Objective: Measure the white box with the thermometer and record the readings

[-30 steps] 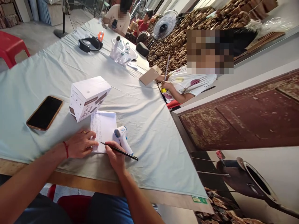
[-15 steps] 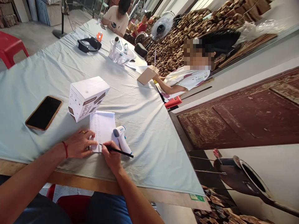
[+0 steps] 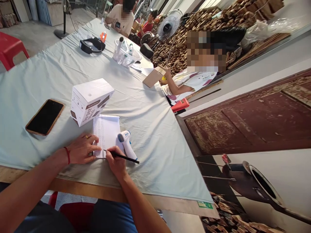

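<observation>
My right hand (image 3: pixel 117 161) grips a black pen (image 3: pixel 127 158), its tip on the lower part of a white notepad (image 3: pixel 110 132). Rows of handwriting fill the page's left side. My left hand (image 3: pixel 82 150) lies with fingers apart, the fingertips on the pad's left edge. A white and blue infrared thermometer (image 3: pixel 127 144) rests against the pad's right side, its handle just beyond my right hand. Behind the pad stands a white "Super Meal" box (image 3: pixel 91 102). A smartphone (image 3: pixel 45 117) in a brown case lies to the left, screen dark.
Farther back on the cloth-covered table (image 3: pixel 145 155) are a black headband-like device (image 3: pixel 92 46) and a clear basket (image 3: pixel 125 56) holding bottles. A person at the right holds a cardboard box (image 3: pixel 153 77). Another person sits at the far end. A red stool (image 3: pixel 13 48) stands at left.
My hands, pen and pad stay practically still. The person at the right has raised a hand at the cardboard box, and the head has shifted slightly.
</observation>
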Motion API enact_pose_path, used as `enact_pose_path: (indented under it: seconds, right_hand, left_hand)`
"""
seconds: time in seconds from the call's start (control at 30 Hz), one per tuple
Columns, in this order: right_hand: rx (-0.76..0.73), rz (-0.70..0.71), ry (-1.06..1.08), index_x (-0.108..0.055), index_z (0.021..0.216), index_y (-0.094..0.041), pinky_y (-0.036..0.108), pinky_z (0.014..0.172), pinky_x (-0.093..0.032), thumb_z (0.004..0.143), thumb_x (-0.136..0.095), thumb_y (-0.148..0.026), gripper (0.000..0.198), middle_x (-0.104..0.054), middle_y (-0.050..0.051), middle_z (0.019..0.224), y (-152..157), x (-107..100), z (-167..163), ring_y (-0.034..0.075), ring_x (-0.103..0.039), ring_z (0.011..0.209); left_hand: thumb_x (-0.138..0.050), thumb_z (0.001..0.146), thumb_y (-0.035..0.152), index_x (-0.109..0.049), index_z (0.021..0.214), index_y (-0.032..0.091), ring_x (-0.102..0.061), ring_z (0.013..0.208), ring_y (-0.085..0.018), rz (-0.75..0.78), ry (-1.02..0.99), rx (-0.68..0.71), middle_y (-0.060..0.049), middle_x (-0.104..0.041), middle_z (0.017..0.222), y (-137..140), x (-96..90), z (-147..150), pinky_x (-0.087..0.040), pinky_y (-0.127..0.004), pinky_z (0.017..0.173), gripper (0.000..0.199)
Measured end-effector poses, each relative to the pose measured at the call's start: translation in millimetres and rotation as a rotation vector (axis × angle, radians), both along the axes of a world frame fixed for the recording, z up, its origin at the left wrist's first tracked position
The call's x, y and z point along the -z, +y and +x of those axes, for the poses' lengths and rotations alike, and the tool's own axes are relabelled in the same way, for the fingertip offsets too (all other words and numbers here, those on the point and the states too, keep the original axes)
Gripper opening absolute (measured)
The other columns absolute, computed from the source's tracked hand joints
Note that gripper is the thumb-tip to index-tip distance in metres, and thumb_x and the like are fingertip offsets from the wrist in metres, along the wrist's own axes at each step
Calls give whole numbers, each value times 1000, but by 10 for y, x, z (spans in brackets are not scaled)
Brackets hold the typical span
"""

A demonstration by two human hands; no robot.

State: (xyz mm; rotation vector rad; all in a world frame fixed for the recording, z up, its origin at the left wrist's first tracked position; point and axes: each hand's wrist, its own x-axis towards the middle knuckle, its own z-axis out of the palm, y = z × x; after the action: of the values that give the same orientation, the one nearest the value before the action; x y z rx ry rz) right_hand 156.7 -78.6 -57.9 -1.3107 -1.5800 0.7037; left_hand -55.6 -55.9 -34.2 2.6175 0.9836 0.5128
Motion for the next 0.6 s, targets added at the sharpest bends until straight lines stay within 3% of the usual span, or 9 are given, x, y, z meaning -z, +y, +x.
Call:
enact_pose_path:
  seconds: [0.6]
  right_hand:
    - [3, -2, 24, -56, 64, -22, 25, 50, -41, 73, -57, -24, 9, -54, -5, 54, 0, -1, 1, 11, -47, 50]
  left_hand:
    - [-66, 86, 34, -69, 115, 28, -58, 107, -28, -44, -1, -5, -9, -57, 121, 4, -5, -6, -42, -43, 95, 30]
